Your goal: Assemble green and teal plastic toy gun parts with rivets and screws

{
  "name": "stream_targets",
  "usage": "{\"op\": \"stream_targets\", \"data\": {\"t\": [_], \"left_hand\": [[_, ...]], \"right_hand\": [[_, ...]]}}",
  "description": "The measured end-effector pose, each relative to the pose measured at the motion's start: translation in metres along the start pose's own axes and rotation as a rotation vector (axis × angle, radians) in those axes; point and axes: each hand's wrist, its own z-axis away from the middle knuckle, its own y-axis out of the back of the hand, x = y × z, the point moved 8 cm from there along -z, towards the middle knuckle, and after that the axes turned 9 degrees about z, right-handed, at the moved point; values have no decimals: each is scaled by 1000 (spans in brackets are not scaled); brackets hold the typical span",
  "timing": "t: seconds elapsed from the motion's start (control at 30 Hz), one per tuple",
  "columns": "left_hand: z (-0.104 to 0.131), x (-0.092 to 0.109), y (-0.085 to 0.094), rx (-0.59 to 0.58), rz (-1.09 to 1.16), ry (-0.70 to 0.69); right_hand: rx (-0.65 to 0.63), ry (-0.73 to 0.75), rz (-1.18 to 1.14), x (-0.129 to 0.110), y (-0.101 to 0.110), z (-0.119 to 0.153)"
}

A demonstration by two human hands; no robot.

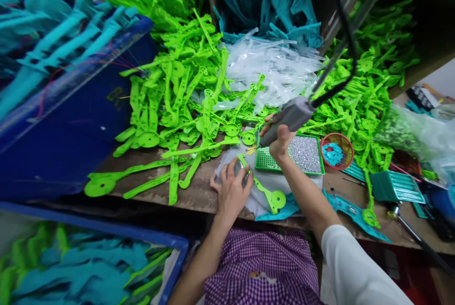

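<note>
My left hand (232, 184) presses down on a long bright green plastic part (275, 200), whose round disc end points toward me. A greyish piece shows under its fingers, partly covered. My right hand (282, 143) is wrapped round a grey powered screwdriver (292, 114) with a black cable running up from it. The screwdriver's tip points down and left, over the left end of a green tray (291, 171). Small silver screws (304, 152) fill the tray's right side; its left side shows a grid of holes. A pale cloth (258, 196) lies beneath the green part.
Heaps of green parts (185, 77) and clear plastic pieces (273, 66) cover the back. A blue bin (71, 144) stands left; another blue crate (142, 231) sits below. To the right are a red basket (346, 151) with blue bits and a teal box (394, 186).
</note>
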Motion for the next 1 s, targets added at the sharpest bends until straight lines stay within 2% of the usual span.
{"op": "stream_targets", "data": {"t": [0.1,0.33,0.57,0.83,1.0], "left_hand": [[0,-1,-1,7,11,-1],[0,-4,-3,26,15,-4],[-2,-4,-3,-18,21,32],[-3,-2,-5,-76,9,13],[-2,-1,-7,-92,2,4]], "right_hand": [[-18,20,0,-1,5,-2],[-39,5,14,19,8,-5],[-78,7,100,22,7,-4],[-99,23,88,30,5,-3],[-67,-12,104,20,7,-9]]}}
